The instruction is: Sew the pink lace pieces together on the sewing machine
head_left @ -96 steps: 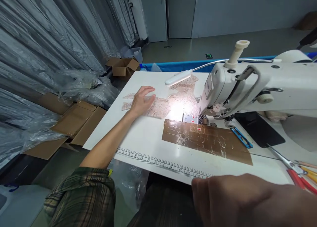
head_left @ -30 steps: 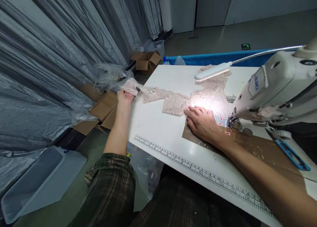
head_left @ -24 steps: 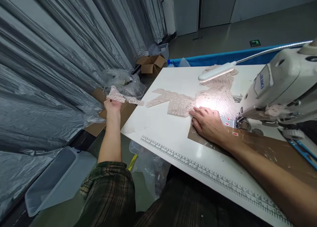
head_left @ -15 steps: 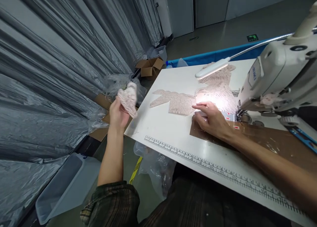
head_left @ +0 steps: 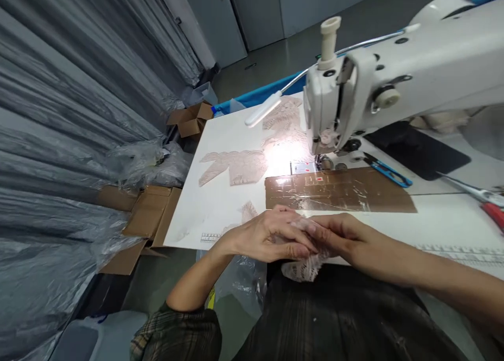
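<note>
Two hands, both busy in front of the sewing machine point(head_left: 326, 101): the left hand point(head_left: 271, 235) and the right hand point(head_left: 334, 232) are pinching a crumpled lace piece point(head_left: 301, 269) between them, at the near edge of the white tabletop point(head_left: 189, 219). Fingers cover most of it, so no clue how it's folded, but a loose end hangs out below. There's also a lacy tip point(head_left: 249, 212) poking out past the left hand, front-left of the machine; can't tell if it's the same piece.

More pale pink lace lies flat left of the machine: a lace panel point(head_left: 246, 167) farther out and a second panel point(head_left: 284, 118) closer in, by the lamp point(head_left: 263, 110), with glare washing out where they meet. A brown strip point(head_left: 338, 192) sits just in front of the machine's needle. Blue snips point(head_left: 388, 173) and a black pad point(head_left: 417, 152) are right of that needle, and two cardboard boxes point(head_left: 151, 209) are well left of the machine.
</note>
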The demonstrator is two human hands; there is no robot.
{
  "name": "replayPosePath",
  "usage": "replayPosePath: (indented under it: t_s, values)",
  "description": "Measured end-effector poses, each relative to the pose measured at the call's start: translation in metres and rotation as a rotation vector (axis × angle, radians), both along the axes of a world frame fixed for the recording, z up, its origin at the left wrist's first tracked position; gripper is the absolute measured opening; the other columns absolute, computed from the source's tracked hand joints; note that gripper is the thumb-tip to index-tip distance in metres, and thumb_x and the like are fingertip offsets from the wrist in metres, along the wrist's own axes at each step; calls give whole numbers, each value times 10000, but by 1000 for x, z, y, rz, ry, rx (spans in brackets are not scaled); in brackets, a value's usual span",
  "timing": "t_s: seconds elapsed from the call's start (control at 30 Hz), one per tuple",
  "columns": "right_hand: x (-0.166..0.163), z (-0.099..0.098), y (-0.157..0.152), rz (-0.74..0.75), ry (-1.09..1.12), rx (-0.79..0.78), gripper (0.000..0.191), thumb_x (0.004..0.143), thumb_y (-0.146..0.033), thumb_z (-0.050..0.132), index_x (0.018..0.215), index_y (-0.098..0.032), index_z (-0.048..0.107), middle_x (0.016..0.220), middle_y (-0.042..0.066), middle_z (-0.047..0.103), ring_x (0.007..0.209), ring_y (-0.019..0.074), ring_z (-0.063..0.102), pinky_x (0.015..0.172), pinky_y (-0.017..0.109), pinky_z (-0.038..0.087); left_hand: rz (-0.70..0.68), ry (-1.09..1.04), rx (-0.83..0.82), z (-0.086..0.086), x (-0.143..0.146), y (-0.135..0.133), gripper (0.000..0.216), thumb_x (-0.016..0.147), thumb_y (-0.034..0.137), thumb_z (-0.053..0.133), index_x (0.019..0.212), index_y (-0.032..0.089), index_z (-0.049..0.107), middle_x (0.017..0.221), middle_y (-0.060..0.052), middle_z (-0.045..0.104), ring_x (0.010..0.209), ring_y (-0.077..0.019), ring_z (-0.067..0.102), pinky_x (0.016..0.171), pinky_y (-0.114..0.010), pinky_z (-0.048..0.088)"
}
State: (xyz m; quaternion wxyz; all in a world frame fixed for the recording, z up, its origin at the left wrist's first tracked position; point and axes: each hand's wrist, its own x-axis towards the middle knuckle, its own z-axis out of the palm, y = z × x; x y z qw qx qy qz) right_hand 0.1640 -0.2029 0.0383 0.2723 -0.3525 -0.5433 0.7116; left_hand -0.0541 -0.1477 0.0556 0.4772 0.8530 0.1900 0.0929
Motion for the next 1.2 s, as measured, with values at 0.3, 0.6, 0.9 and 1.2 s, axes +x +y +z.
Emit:
replayPosePath:
  t_s: [0.3,0.6,0.9,1.2]
  values:
    - [65,21,-18,-319,-33,-56,376,897,-593,642,898,-242,775,842,58,722,783,214,657,784,354,560,-63,-60,-277,9,12,0,243,920,259,696,1145,259,788,934,-101,787,822,-175,720,754,-270,568]
    - [99,-7,20,-704,-287,70,359,943,-540,601,853,-200,671,692,-3,585,630,118,477,575,261,358,119,-3,-78,-2,5,49,215,927,339,677,1062,226,800,759,-57,740,620,-124,628,568,-236,500]
    - [92,-9,41,-657,-797,296,341,970,-458,452,937,-184,652,608,-41,438,564,112,362,576,291,283,386,6,640,-39,-1,94,187,932,209,610,1038,209,763,1156,-109,650,907,-183,659,742,-348,563]
    - [99,-20,41,-657,-957,339,390,813,-539,560,868,-177,694,568,-21,497,540,143,412,544,291,324,52,-94,842,-62,26,67,215,1014,296,541,1099,176,699,1077,-78,747,918,-171,701,792,-352,585]
